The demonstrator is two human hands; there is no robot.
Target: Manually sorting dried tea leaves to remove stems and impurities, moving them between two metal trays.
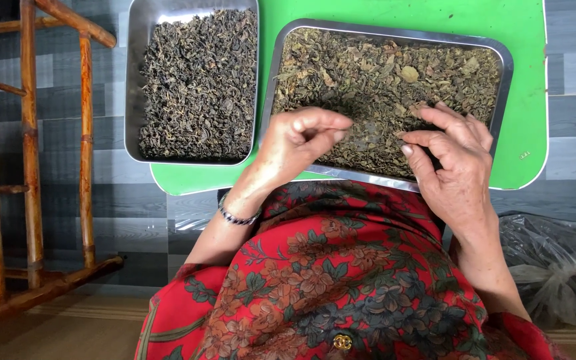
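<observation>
A steel tray (509,67) full of dried, curled tea leaves (368,73) lies on a green table (435,17) in front of me. My left hand (301,143) hovers over the tray's near edge, fingertips pinched together on a small bit of leaf. My right hand (451,160) rests over the near right part of the tray, fingers curled and touching the leaves. A second steel tray (133,87), to the left, holds darker, finer tea leaves (198,83).
A bamboo chair frame (31,153) stands at the left on the grey plank floor. A dark plastic bag (555,267) lies at the lower right. My red flowered clothing (341,280) fills the bottom middle. A bracelet (235,217) is on my left wrist.
</observation>
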